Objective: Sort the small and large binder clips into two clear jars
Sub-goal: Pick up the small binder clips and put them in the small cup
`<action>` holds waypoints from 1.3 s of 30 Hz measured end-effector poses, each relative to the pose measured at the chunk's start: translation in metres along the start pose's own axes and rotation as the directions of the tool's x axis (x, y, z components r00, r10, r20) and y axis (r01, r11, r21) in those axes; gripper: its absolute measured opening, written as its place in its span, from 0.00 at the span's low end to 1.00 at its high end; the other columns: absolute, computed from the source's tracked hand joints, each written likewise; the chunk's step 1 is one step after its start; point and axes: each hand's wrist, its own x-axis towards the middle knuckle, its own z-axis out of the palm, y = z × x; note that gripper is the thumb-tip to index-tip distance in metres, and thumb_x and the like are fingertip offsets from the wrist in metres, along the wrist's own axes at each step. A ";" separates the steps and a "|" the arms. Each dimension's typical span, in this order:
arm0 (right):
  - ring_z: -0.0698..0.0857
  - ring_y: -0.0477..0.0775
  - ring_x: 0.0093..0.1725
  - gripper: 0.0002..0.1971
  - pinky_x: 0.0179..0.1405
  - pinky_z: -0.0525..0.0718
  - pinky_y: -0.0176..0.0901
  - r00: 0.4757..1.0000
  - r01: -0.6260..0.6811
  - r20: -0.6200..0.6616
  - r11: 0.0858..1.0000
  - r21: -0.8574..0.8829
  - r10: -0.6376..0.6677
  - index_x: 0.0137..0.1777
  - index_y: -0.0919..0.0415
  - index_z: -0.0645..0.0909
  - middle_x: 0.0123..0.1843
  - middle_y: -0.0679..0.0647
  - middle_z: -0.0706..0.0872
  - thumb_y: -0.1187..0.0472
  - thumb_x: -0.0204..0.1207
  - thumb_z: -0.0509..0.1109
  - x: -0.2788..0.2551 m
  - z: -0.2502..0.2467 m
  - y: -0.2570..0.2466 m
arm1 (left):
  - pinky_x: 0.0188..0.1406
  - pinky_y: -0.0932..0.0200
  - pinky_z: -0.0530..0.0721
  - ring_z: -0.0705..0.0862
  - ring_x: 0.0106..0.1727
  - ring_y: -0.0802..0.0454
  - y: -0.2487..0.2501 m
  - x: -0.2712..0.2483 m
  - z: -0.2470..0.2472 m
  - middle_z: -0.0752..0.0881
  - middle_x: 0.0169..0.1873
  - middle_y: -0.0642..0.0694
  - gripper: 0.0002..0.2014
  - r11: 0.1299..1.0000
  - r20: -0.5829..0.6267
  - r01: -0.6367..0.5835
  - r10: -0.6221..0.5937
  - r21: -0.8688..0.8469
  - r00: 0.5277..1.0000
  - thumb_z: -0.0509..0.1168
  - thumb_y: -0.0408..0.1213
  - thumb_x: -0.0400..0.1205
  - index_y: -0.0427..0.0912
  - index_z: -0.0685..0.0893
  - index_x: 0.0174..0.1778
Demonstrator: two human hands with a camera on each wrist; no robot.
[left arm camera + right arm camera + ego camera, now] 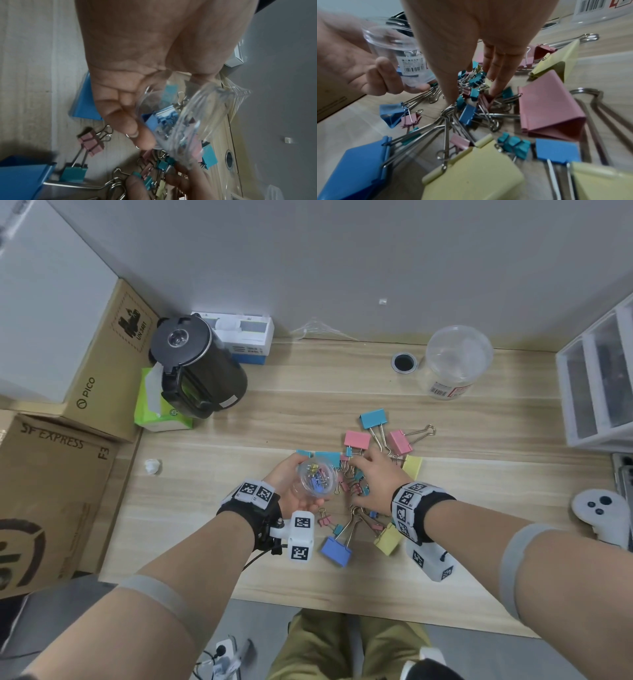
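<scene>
a: what could go wrong for you here?

b: the small jar point(317, 478) in your left hand point(291, 484) is tilted, mouth toward the pile of small clips point(354, 482). tip it further and the few clips inside could slide out. wire handles tangle too, so you may drag a large clip point(336, 550) along.

a: and your fingers?

b: left fingers point(385, 75) curl round the jar. your right hand point(375, 479) is spread, fingertips point(494, 89) down touching the small clips; no pinch visible. the large jar point(454, 361) stands well apart.

Right hand point(471, 33) fingers point(496, 81) reach down into small binder clips point(474, 86); left hand point(351, 60) holds small clear jar point(399, 54)
</scene>
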 end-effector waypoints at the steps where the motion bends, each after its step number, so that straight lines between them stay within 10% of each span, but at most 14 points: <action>1: 0.77 0.57 0.61 0.39 0.60 0.82 0.51 1.000 0.005 0.009 1.000 -0.006 -0.005 0.78 0.50 0.69 0.66 0.56 0.69 0.49 0.66 0.80 0.001 0.002 0.000 | 0.25 0.61 0.81 0.82 0.26 0.45 -0.001 0.001 0.000 0.86 0.48 0.31 0.28 1.000 0.015 0.004 -0.004 0.002 1.000 0.53 0.55 0.84 0.34 0.84 0.63; 9: 0.75 0.55 0.58 0.25 0.61 0.82 0.53 0.998 0.014 -0.064 0.994 0.111 -0.007 0.71 0.51 0.78 0.59 0.54 0.69 0.61 0.74 0.75 0.004 0.008 -0.006 | 0.29 0.58 0.80 0.83 0.29 0.45 -0.003 0.002 0.007 0.88 0.50 0.28 0.29 0.999 0.153 0.036 -0.040 0.028 0.987 0.51 0.55 0.85 0.34 0.83 0.63; 14: 0.73 0.54 0.61 0.29 0.63 0.81 0.53 0.998 0.040 -0.052 0.991 0.125 -0.034 0.68 0.52 0.80 0.62 0.54 0.68 0.49 0.67 0.79 0.000 0.009 -0.003 | 0.25 0.60 0.82 0.83 0.27 0.45 -0.004 0.006 0.009 0.88 0.49 0.27 0.28 0.999 0.173 0.035 -0.041 0.038 0.984 0.52 0.54 0.85 0.34 0.82 0.63; 27: 0.74 0.59 0.59 0.16 0.60 0.79 0.53 0.996 0.014 -0.088 0.998 0.067 -0.008 0.57 0.56 0.84 0.60 0.55 0.73 0.71 0.73 0.67 0.002 0.005 -0.002 | 0.26 0.58 0.80 0.81 0.28 0.46 -0.004 0.006 -0.010 0.86 0.55 0.27 0.27 0.999 0.144 0.045 -0.043 -0.009 0.989 0.54 0.54 0.84 0.37 0.83 0.66; 39: 0.79 0.59 0.53 0.08 0.56 0.81 0.54 0.996 0.083 -0.022 0.996 0.045 -0.082 0.44 0.62 0.86 0.52 0.56 0.79 0.72 0.72 0.67 0.003 -0.001 -0.002 | 0.24 0.60 0.80 0.80 0.27 0.46 -0.004 0.000 -0.005 0.84 0.55 0.27 0.28 0.999 0.096 0.006 -0.002 -0.041 0.995 0.51 0.54 0.85 0.36 0.82 0.68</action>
